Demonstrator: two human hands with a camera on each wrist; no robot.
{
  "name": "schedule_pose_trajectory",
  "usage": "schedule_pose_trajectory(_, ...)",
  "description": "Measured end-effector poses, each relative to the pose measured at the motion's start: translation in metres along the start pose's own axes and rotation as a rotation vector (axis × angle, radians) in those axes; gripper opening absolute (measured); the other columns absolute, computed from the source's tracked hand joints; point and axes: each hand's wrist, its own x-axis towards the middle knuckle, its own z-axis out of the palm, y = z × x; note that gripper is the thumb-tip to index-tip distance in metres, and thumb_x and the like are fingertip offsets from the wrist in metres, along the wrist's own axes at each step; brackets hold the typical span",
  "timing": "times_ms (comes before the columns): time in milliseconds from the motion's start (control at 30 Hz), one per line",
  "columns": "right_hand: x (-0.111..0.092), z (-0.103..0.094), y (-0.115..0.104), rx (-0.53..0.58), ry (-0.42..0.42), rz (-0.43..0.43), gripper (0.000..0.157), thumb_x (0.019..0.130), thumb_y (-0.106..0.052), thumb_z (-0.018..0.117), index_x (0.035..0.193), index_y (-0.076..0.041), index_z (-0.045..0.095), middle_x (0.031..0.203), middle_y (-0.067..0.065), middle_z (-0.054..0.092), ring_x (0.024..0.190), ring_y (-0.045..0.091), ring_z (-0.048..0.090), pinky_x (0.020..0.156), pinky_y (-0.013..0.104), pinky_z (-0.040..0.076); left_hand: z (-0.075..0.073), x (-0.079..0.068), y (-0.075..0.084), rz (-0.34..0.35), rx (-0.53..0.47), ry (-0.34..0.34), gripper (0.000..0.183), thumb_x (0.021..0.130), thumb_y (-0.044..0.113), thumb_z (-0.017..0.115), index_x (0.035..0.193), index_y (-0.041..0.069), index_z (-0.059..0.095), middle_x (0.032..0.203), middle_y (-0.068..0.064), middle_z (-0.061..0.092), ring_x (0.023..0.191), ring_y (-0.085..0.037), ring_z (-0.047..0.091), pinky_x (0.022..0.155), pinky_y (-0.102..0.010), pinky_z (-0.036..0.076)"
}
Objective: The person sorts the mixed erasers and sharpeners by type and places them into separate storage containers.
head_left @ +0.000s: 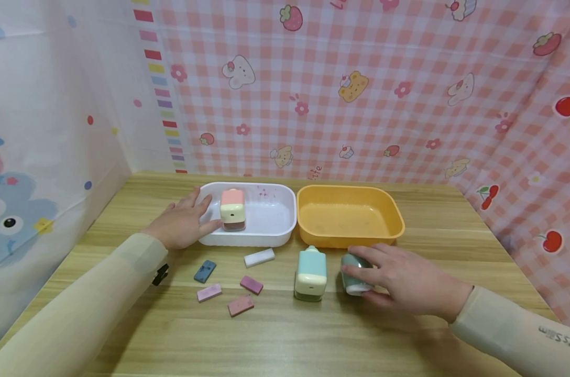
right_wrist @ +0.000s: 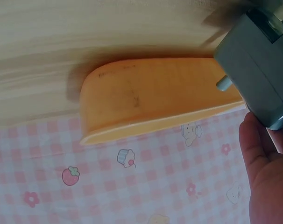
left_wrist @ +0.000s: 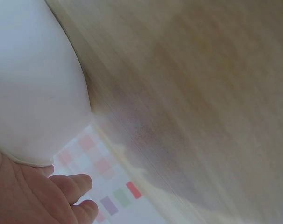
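My right hand [head_left: 398, 280] grips a grey-green pencil sharpener [head_left: 353, 275] low over the table, fingers across its top and thumb at its lower side. In the right wrist view that sharpener [right_wrist: 260, 70] shows a small peg on one side. My left hand [head_left: 181, 222] lies spread at the left end of the white tray [head_left: 247, 240], fingers over its rim. Inside that tray stands a pink-and-cream pencil sharpener [head_left: 232, 209], close to the left thumb. A mint-and-cream pencil sharpener [head_left: 310, 275] stands on the table, left of the right hand.
An orange tray [head_left: 351, 241] adjoins the white one on its right. Several small flat blocks lie in front: white [head_left: 259, 257], blue [head_left: 205, 271], lilac [head_left: 209, 292], magenta [head_left: 251, 285] and pink [head_left: 240, 306]. Patterned cloth [head_left: 322, 115] hangs behind the table.
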Motion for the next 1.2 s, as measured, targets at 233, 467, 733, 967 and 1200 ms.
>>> schedule_pose_trajectory(233, 0.003, -0.003, 0.004, -0.056, 0.127, -0.073, 0.062, 0.078, -0.031, 0.091, 0.135, -0.023, 0.07, 0.14, 0.014, 0.066, 0.112, 0.028, 0.067, 0.089, 0.044, 0.062, 0.0, 0.0, 0.0, 0.007, 0.001, 0.002, 0.097, 0.103, 0.077, 0.027, 0.169, 0.007, 0.012, 0.175, -0.027, -0.005, 0.16, -0.053, 0.009, 0.125, -0.075, 0.013)
schedule_pose_trajectory(467, 0.009, -0.013, 0.009, -0.08, 0.185, -0.108, 0.062, 0.076, -0.025, 0.089, 0.135, -0.021, 0.07, 0.145, 0.016, 0.063, 0.108, 0.028, 0.065, 0.082, 0.043, 0.063, -0.001, -0.001, 0.0, 0.005, -0.009, 0.004, 0.097, 0.103, 0.077, 0.029, 0.169, 0.007, 0.013, 0.175, -0.026, -0.004, 0.161, -0.052, 0.008, 0.125, -0.075, 0.013)
schedule_pose_trajectory(733, 0.024, -0.023, 0.015, -0.168, 0.208, -0.134, 0.063, 0.076, -0.028, 0.091, 0.134, -0.019, 0.07, 0.142, 0.017, 0.064, 0.107, 0.032, 0.065, 0.082, 0.045, 0.063, 0.0, 0.0, -0.001, 0.006, -0.008, 0.004, 0.098, 0.103, 0.077, 0.028, 0.169, 0.007, 0.013, 0.175, -0.027, -0.004, 0.161, -0.052, 0.008, 0.125, -0.075, 0.013)
schedule_pose_trajectory(967, 0.044, -0.026, 0.02, -0.187, 0.203, -0.153, 0.062, 0.081, -0.028, 0.089, 0.138, -0.018, 0.067, 0.143, 0.018, 0.063, 0.113, 0.036, 0.064, 0.091, 0.049, 0.061, 0.001, 0.0, -0.002, 0.01, -0.002, 0.006, 0.098, 0.103, 0.078, 0.026, 0.169, 0.007, 0.012, 0.175, -0.026, -0.004, 0.161, -0.051, 0.008, 0.125, -0.076, 0.013)
schedule_pose_trajectory(1200, 0.062, -0.025, 0.026, -0.202, 0.219, -0.162, 0.06, 0.082, -0.029, 0.088, 0.137, -0.018, 0.068, 0.143, 0.019, 0.063, 0.109, 0.036, 0.066, 0.089, 0.048, 0.062, 0.001, 0.001, -0.001, 0.006, -0.004, 0.004, 0.098, 0.103, 0.078, 0.027, 0.169, 0.007, 0.012, 0.176, -0.026, -0.004, 0.161, -0.05, 0.007, 0.125, -0.075, 0.013)
